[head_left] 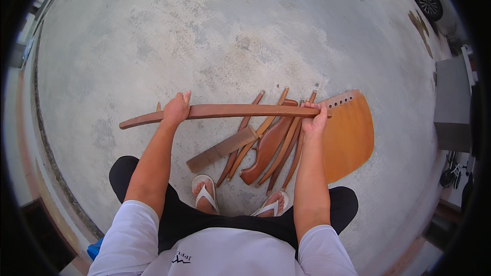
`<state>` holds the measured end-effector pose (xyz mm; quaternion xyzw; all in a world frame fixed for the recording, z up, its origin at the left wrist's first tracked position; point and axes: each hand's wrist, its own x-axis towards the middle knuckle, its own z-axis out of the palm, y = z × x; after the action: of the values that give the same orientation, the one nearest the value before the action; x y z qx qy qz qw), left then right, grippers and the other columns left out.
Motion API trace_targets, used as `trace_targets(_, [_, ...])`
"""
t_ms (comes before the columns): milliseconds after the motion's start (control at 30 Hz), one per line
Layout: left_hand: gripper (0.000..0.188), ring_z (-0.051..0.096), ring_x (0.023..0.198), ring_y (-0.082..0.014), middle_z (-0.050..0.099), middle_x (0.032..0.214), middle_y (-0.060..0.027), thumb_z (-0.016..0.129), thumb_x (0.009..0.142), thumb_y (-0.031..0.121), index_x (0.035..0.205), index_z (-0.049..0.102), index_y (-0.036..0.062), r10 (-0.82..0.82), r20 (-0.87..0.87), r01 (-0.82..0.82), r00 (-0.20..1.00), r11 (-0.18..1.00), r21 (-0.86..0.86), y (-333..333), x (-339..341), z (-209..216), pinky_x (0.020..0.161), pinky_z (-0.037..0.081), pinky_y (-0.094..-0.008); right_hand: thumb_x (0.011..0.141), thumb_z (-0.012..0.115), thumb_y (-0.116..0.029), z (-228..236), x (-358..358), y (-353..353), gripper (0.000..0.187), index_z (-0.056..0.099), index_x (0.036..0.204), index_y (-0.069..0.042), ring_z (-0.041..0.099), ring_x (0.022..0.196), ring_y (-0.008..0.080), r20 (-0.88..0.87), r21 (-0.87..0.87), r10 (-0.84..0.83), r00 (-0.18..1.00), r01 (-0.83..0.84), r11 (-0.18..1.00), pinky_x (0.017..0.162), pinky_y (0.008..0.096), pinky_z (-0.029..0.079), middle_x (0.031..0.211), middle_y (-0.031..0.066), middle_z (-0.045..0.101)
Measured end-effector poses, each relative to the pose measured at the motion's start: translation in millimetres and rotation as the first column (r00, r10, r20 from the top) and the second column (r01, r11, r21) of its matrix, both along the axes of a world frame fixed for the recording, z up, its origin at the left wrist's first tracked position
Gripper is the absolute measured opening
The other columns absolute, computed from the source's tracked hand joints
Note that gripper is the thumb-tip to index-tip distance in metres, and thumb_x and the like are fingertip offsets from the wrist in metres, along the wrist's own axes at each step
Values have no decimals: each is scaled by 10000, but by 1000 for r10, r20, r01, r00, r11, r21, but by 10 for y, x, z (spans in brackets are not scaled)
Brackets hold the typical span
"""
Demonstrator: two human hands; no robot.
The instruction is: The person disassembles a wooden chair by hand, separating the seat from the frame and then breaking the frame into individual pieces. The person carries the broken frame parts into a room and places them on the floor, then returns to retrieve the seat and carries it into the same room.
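A long, slightly curved wooden piece (240, 111), reddish brown, is held crosswise in front of me, above the ground. My left hand (176, 108) is closed around it left of its middle. Near its right end, my right hand (314, 116) grips it with the fingers wrapped round. Below and behind it lie several loose wooden parts: thin curved slats, a flat brown board (222, 149) and a thicker curved armrest-like piece (270, 145). Beside my right hand lies a broad orange-brown wooden panel (349, 135) with a row of holes along its upper edge.
The loose parts lie on a grey concrete floor (153, 36), close to my sandalled feet (205, 194). A grey box-like object (452, 92) stands at the right edge. A car wheel (427, 3) shows at the far right, and a dark groove (48, 174) runs along the left.
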<state>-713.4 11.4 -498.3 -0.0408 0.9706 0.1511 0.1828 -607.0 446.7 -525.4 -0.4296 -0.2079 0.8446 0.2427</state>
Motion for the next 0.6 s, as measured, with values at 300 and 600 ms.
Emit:
trace_targets(300, [993, 569, 1154, -468, 615, 1156, -364, 252, 933, 758, 1067, 666, -135, 33, 149, -82, 988, 938, 337, 914, -91, 353, 1009, 404, -459, 979, 574, -409, 121, 404, 269, 530, 567, 1282, 26, 663, 999, 280, 493, 520, 353, 796, -594, 614, 859, 401, 532, 1141, 155, 662])
trace_targets(600, [925, 640, 1081, -403, 673, 1076, -301, 467, 837, 772, 1092, 672, -93, -13, 93, 4, 996, 996, 93, 994, 257, 97, 930, 485, -439, 837, 728, -342, -593, 1501, -568, 645, 497, 1309, 30, 482, 1238, 436, 994, 110, -55, 98, -941, 320, 1041, 465, 429, 1341, 273, 471])
